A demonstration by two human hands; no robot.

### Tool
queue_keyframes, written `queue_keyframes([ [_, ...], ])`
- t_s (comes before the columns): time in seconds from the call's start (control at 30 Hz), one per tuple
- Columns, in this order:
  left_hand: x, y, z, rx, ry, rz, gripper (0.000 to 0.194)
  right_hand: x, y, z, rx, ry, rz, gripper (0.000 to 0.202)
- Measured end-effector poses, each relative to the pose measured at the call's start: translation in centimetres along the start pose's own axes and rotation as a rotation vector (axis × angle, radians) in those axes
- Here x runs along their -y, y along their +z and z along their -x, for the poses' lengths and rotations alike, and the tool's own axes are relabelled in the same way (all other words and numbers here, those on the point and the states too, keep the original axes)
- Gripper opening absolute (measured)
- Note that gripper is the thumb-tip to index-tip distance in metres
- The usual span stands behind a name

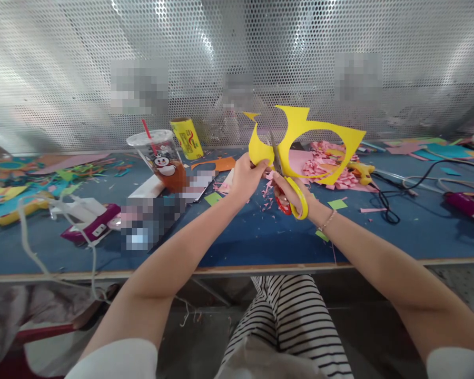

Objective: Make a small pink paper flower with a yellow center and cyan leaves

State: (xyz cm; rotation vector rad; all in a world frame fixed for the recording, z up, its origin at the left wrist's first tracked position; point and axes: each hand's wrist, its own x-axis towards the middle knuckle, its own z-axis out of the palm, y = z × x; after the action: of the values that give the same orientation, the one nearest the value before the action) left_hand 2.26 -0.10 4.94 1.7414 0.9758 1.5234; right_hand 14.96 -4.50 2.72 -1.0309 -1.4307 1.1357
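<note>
Yellow paper (pixel 298 123) overlaps pink fringe (pixel 319 156); right hand (pixel 294 193) partly covers scissors (pixel 304 202).

Left hand (pixel 248 176) partly behind yellow paper (pixel 259 149); purple socket block (pixel 464 205) edge-cropped.

A hand could pass low over the table (pixel 253 247) between the forearms (pixel 197 245), nearer than the scissors (pixel 278 165); leftward, cup (pixel 168 166) and power strip (pixel 97 225) obstruct; rightward, frills (pixel 318 164) and black cable (pixel 384 202); behind, the wall (pixel 260 47).
</note>
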Motion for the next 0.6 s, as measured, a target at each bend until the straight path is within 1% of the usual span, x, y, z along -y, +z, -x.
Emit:
queue_keyframes([
  [0.1,-0.1,-0.4,-0.4,-0.002,-0.042,-0.020,0.006,-0.2,-0.4,-0.2,0.012,0.001,0.006,0.040],
  [0.17,0.0,-0.6,-0.6,-0.007,-0.062,-0.037,0.005,-0.5,-0.8,-0.5,0.081,0.041,-0.055,0.039],
  [0.2,0.0,-0.7,-0.6,-0.011,-0.067,-0.052,0.004,-0.6,-1.1,-0.6,0.135,0.089,-0.113,0.039],
  [0.27,0.2,-0.8,-0.8,-0.033,-0.070,-0.096,0.003,-0.7,-1.5,-0.8,0.283,0.227,-0.263,0.043],
  [0.33,0.4,-1.2,-1.1,-0.087,-0.070,-0.144,0.004,-0.7,-1.8,-0.8,0.445,0.371,-0.397,0.047],
  [0.4,0.8,-1.7,-1.6,-0.154,-0.068,-0.192,0.003,-0.5,-1.9,-0.6,0.565,0.473,-0.450,0.050],
  [0.47,1.4,-2.4,-2.1,-0.205,-0.057,-0.239,0.003,-0.3,-1.9,-0.5,0.617,0.523,-0.438,0.050],
  [0.6,2.5,-3.2,-2.9,-0.288,0.004,-0.318,0.004,0.1,-2.2,-0.5,0.625,0.543,-0.379,0.049],
])
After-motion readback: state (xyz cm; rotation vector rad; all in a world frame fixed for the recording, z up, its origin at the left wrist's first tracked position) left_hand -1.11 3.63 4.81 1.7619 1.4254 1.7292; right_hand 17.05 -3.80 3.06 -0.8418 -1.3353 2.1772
